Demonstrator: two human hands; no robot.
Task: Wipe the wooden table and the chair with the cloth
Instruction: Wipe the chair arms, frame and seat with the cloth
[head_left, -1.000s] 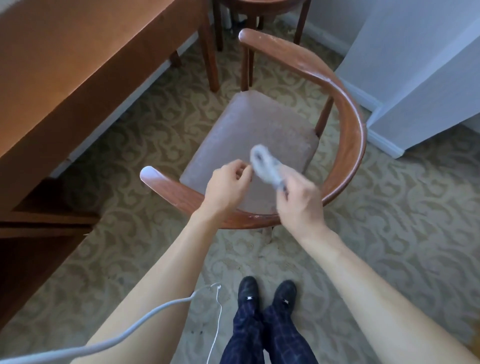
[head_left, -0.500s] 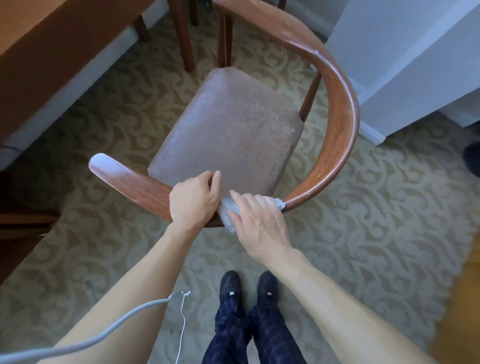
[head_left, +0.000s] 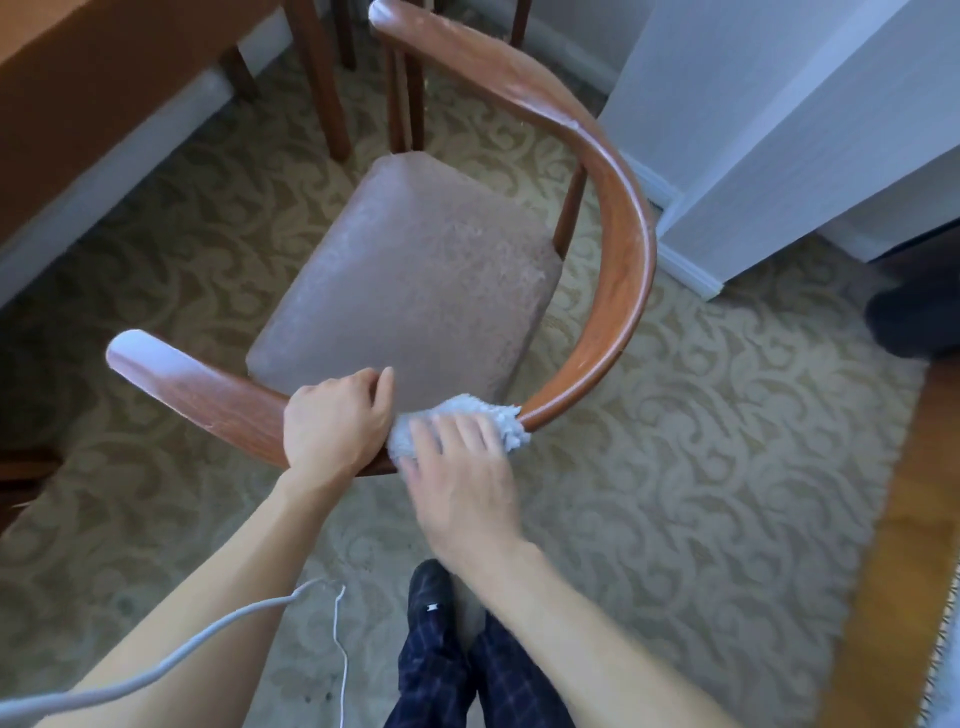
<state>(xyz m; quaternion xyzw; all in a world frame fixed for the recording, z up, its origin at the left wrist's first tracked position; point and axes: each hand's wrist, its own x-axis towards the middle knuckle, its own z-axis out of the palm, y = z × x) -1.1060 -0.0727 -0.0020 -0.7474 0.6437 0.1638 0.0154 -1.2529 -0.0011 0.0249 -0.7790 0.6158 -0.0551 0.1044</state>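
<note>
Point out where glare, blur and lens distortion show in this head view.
Head view: glare whitens the near armrest tip of the chair's curved wooden rail; the right hand pressing the cloth is motion-smeared, while the left hand gripping the rail is sharper; wide-angle bending bows the white wall panels, and the corners go soft; daylight falls soft over the seat.

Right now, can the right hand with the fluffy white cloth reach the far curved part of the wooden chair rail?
Probably yes. The right hand presses the fluffy white cloth on the curved wooden rail, and nothing lies on the rail beyond it. The left hand grips the rail on the other side, out of the way.
</note>
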